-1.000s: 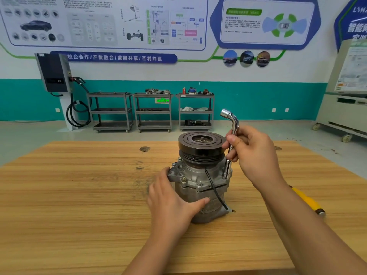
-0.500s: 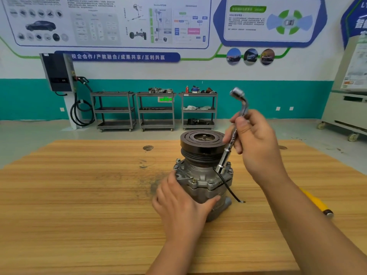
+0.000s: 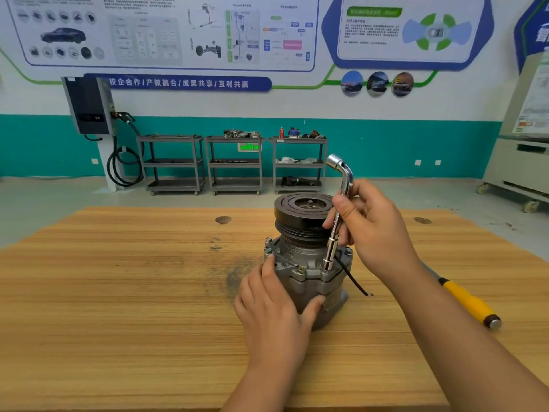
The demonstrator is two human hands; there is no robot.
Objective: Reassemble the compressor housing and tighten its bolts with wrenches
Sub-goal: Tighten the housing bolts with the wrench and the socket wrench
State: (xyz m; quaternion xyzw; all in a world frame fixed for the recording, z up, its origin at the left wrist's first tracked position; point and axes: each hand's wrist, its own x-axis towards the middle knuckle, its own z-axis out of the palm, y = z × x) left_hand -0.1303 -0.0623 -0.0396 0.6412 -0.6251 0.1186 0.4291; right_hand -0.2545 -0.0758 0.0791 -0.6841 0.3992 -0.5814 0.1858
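Head view: the compressor point(image 3: 300, 263) stands upright mid-desk point(image 3: 118, 292). The right hand point(image 3: 377, 230), fingers curled round the wrench point(image 3: 335, 230), has moved its socket from the side bolt onto a front one. The left hand point(image 3: 273, 310) grips the compressor's body. Next bolt's tightening looks ready to begin.

Upright on the pale wooden table point(image 3: 118, 307) stood the grey cast-metal compressor housing point(image 3: 307, 282), black grooved pulley point(image 3: 297, 217) on top. The chrome L-shaped socket wrench point(image 3: 330, 254) stood near-vertical, lower socket seated over a front-right flange bolt, beside an exposed hex bolt point(image 3: 300, 269).
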